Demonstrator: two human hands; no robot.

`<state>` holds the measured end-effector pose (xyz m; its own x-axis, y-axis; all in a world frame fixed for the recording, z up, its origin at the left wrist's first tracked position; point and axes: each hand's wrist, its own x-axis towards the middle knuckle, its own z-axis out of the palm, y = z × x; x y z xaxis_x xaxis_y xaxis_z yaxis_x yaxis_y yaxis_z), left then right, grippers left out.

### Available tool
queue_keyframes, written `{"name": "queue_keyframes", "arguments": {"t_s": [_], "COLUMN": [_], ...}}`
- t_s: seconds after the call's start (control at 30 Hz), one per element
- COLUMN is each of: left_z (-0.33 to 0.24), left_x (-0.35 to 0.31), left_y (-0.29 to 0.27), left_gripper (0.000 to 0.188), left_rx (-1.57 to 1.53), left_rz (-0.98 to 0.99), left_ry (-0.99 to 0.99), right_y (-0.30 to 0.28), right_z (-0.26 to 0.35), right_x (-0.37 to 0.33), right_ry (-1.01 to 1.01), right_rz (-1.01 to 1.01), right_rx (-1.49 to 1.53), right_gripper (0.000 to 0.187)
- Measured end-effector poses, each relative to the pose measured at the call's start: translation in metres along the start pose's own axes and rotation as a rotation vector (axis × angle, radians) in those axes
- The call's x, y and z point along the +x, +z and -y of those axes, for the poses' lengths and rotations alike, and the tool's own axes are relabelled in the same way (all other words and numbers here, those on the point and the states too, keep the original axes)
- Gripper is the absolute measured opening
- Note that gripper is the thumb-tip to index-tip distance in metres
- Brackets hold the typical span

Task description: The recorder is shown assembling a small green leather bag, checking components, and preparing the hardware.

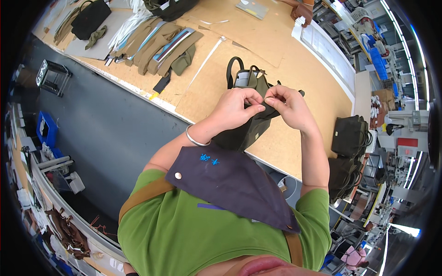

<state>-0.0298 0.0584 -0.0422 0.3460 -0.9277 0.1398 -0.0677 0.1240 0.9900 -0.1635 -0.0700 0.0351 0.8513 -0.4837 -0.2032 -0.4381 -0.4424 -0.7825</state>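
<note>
A dark olive handbag point(248, 132) stands at the near edge of the table, with a looped black handle point(229, 73) rising on its far side and grey material point(241, 80) showing in its opening. My left hand point(238, 108), a silver bangle on its wrist, pinches at the bag's upper edge with thumb and forefinger. Close beside it my right hand point(290, 106) is closed in a pinch on the same edge. The fingertips of the two hands almost meet. Exactly which part of the bag lies between them is too small to make out.
Tan and striped strips point(161, 46) lie in a row at the table's point(202, 96) left, near a black bag point(91, 19). Finished-looking dark bags point(351, 135) stand at the right. Another person's hand point(302, 14) rests at the far edge. A blue bin point(46, 129) stands on the left.
</note>
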Motion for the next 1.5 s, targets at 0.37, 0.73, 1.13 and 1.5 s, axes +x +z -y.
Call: {"name": "queue_keyframes", "arguments": {"t_s": [0.37,0.73,1.13,1.5], "left_z": [0.004,0.001,-0.001,0.055], "left_x": [0.007,0.004,0.021,0.047], "left_y": [-0.021,-0.087,-0.037,0.014], "left_gripper": [0.011,0.03,0.02,0.021], "left_rx": [0.055,1.023,0.804,1.242], "left_rz": [0.169,0.108,0.7,0.978], "left_ry": [0.095,0.377,-0.114,-0.005], "right_y": [-0.003,0.011,0.021,0.019], "right_z": [0.002,0.012,-0.102,-0.134], "right_x": [0.008,-0.019,-0.016,-0.043], "right_ry": [0.054,-0.348,-0.453,-0.254], "right_rz": [0.067,-0.091,-0.087,-0.208], "right_rx": [-0.059,-0.383,-0.716,-0.59], "right_gripper": [0.01,0.015,0.012,0.013]}}
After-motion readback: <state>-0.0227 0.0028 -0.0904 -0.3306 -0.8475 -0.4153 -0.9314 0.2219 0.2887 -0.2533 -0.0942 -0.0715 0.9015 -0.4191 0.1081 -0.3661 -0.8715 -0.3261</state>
